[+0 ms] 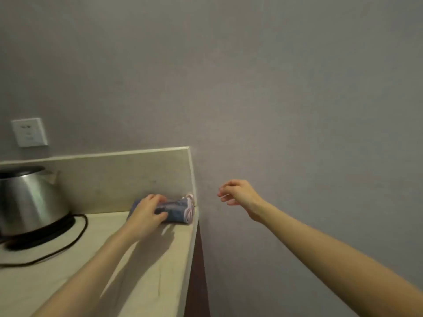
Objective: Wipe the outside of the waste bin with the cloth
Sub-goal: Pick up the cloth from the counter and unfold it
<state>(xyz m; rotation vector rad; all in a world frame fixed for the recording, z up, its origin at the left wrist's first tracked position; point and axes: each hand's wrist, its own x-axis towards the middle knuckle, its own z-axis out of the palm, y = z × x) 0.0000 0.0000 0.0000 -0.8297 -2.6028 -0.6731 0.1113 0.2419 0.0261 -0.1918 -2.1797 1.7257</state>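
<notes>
1. Wall point(274, 88): grey, plain, fills top and R of view.
2. Counter point(34, 282): pale beige top, lower L; its R edge runs along a dark side panel point(196, 271).
3. Backsplash point(114, 179): same beige, upright along back of counter, ends at counter's far R corner.
4. Kettle point(29, 197): steel body w/ dark lid, far L, partly cut by frame edge. Sits on black base point(45, 236).
5. Left hand point(146, 213): forearm reaches over counter. Fingers over top of cloth, thumb on its near side, gripping it.
6. Right hand point(238, 193): in air in front of wall, past counter's R edge, apart from cloth. Fingers loosely curled, nothing held.
7. Cloth point(176, 209): blue, pale pink edge, rolled or bunched. Lies on counter at far R corner, up against backsplash, well apart from kettle.
8. Socket point(29, 132): white plate on wall, above kettle.
9. Cord point(75, 239): black, loops from base across counter toward L edge.
</notes>
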